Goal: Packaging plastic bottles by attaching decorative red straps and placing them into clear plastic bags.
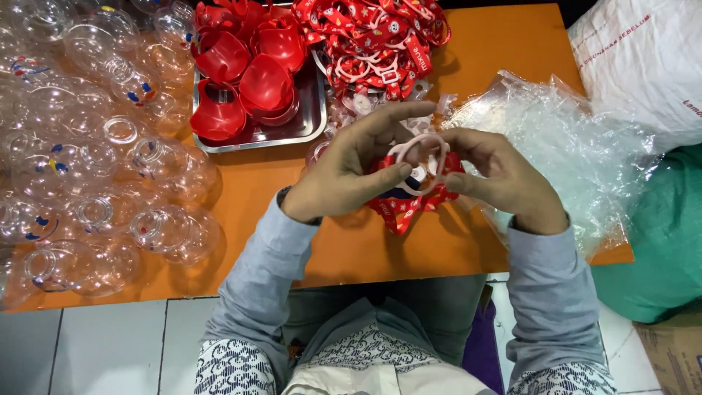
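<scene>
Both hands, the left hand [344, 175] and right hand [501, 179], are gripping a pink ring [418, 164] and red strap [404, 205] above the orange counter [351, 241]; a loosening pinch could be letting the ring slip down.

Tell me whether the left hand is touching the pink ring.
Touching. The head view shows the left hand with thumb and fingers pinched on the pink ring, which the right hand grips from the other side.

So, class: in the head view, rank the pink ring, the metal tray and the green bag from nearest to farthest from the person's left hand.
1. Pink ring: in the left hand's grip.
2. Metal tray: up and left, on the table.
3. Green bag: far right, off the table edge.
</scene>
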